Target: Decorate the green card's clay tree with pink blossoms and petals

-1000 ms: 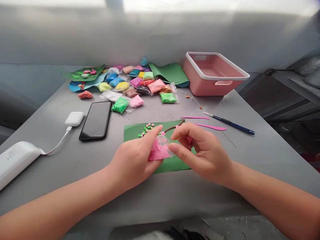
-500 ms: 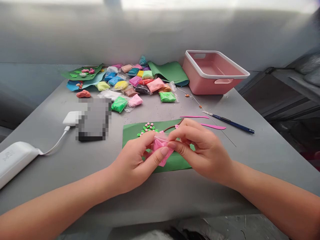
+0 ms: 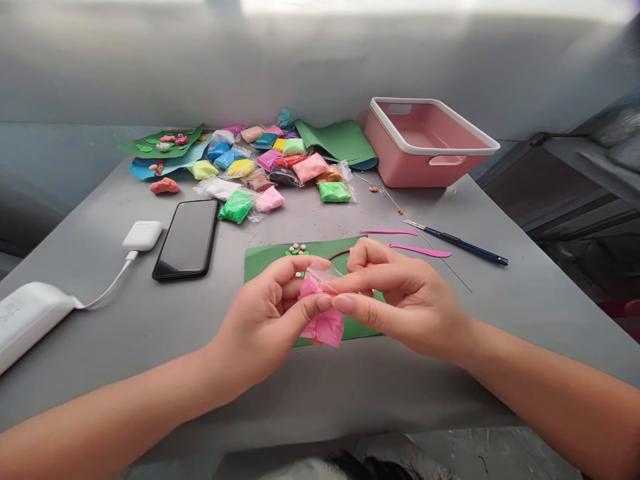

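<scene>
Pink modelling clay in a small clear plastic bag [image 3: 325, 327] is held between both hands, above the green sheet [image 3: 265, 257]. My left hand [image 3: 280, 300] is closed round the bag's left side, thumb on its front. At the bag's upper right, my right hand [image 3: 400, 293] pinches it with thumb and forefinger; the other fingers are curled. Both thumb tips nearly meet. Behind the hands, small pink balls and green leaf shapes [image 3: 297, 249] and a thin brown strip [image 3: 340, 254] lie on the sheet, partly hidden.
Several bags of coloured clay [image 3: 240, 168] lie at the back, beside a pink bin [image 3: 415, 167]. Two pink plastic tools [image 3: 420, 251] and a dark blue pen-like tool [image 3: 465, 247] lie to the right. A phone [image 3: 185, 240], an earbud case [image 3: 143, 235] and a white power bank [image 3: 33, 320] sit left.
My right fingers have moved across the bag's top, and the pink bag has tilted and dropped slightly between my hands. More of the pink clay shows below my thumbs.
</scene>
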`<state>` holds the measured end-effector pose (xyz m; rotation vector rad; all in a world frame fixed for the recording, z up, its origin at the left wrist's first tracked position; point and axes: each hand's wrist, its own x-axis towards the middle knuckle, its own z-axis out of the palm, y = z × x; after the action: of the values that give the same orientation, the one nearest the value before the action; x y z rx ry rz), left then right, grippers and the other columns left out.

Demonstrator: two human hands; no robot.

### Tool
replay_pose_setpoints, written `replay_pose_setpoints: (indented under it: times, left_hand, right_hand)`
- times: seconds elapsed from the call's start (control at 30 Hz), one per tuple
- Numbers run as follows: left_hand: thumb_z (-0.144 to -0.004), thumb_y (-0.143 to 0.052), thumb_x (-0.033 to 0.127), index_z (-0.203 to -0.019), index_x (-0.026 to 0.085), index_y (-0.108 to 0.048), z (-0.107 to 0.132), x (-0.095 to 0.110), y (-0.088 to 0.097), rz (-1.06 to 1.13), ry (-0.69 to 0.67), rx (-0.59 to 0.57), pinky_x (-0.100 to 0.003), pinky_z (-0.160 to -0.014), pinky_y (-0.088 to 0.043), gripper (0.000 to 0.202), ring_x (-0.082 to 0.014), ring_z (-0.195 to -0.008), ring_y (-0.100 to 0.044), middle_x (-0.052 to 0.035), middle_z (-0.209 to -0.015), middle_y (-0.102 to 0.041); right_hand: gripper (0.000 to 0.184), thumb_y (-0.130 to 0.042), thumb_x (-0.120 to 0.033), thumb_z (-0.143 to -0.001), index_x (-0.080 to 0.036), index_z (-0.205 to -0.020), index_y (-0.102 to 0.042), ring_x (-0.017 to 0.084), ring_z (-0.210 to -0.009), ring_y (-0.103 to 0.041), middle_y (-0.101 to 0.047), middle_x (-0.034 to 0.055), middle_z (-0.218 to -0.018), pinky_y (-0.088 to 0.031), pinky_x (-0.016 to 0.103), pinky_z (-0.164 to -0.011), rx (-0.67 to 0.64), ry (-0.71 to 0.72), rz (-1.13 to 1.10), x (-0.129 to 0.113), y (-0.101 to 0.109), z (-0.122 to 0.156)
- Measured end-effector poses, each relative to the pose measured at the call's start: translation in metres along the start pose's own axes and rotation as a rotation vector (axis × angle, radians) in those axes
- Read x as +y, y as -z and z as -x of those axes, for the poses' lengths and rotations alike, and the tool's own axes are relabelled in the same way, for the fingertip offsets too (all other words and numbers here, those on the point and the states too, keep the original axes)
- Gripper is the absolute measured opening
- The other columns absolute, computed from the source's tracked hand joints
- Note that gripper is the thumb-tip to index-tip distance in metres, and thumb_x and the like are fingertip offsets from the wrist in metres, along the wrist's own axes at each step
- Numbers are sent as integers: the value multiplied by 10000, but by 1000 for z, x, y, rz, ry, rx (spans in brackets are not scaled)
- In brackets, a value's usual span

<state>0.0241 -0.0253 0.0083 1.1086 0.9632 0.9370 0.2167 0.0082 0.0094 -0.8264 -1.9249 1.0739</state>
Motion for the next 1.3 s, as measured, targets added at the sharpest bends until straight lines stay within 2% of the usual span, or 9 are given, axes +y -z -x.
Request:
replay_pose_setpoints:
  times: [0.17,0.3,0.43,0.5,0.63,0.83,1.0,1.17,1.3]
  left_hand:
    - [-846,-738,389,-1158,160,-595,-3,2,4,24,37,11,-219,-624,-604,413,-131,-707,-708,-37,-836,-757]
    - [-830,-765,380,-1116,168,-603,-7,6,8,14,-10,27,-209,-643,-604,391,-132,-735,-721,-30,-844,-759]
    - [-846,-732,461,-1067,180,-572,-9,8,11,28,-6,-58,-247,-642,-613,393,-151,-686,-737,-33,-841,-748]
    - [-847,-713,502,-1075,191,-547,-9,8,11,35,44,-102,-257,-570,-601,420,-162,-614,-729,-29,-825,-734]
    - [-847,-708,511,-1053,203,-549,-10,7,13,-13,86,-117,-191,-438,-496,403,-135,-530,-675,22,-711,-663]
    - [-845,-718,483,-1073,193,-574,-11,5,13,19,122,-241,-214,-483,-541,396,-113,-545,-655,-30,-831,-727]
    - [-849,-717,460,-1050,189,-580,-8,6,8,43,127,-259,-231,-482,-539,365,-130,-525,-672,-66,-853,-764]
    - [-860,-708,456,-1010,175,-599,-7,5,9,12,131,-265,-220,-500,-542,337,-149,-554,-699,-21,-722,-715]
    - [-830,-736,481,-1123,168,-602,-13,8,13,21,116,-239,-205,-491,-543,449,-134,-551,-685,-22,-762,-712]
  right_hand:
    - [192,-676,-246,-908,-345,-1016,-799,124,-701,-484,-399,-6,-752,-502,243,-596,-103,-21,25,-2,3,0]
    - [240,-691,-239,-898,-349,-1092,-778,121,-683,-487,-447,-3,-758,-490,249,-582,-59,-12,26,-3,11,-3]
    - [133,-785,-305,-828,-299,-959,-808,122,-654,-470,-458,-11,-711,-451,266,-567,-38,8,62,-3,21,-8]
    - [86,-799,-339,-816,-267,-863,-804,121,-654,-469,-468,-9,-701,-428,264,-554,-70,25,89,-4,24,-11]
    - [166,-760,-358,-856,-229,-751,-757,115,-629,-464,-478,-8,-689,-412,268,-547,-55,84,136,-5,25,-12]
    - [210,-678,-317,-928,-204,-752,-670,125,-658,-477,-517,-2,-689,-424,260,-572,-54,121,105,3,13,-9]
    - [206,-654,-174,-927,-192,-743,-566,103,-662,-505,-500,-19,-723,-449,226,-572,-58,160,-2,8,-1,-4]
    - [217,-637,-84,-895,-190,-720,-564,98,-657,-480,-438,-24,-735,-433,211,-545,-30,246,57,10,-6,-1]
    - [156,-668,-104,-884,-202,-765,-642,108,-661,-485,-477,-18,-729,-429,240,-574,21,188,85,8,2,-4]
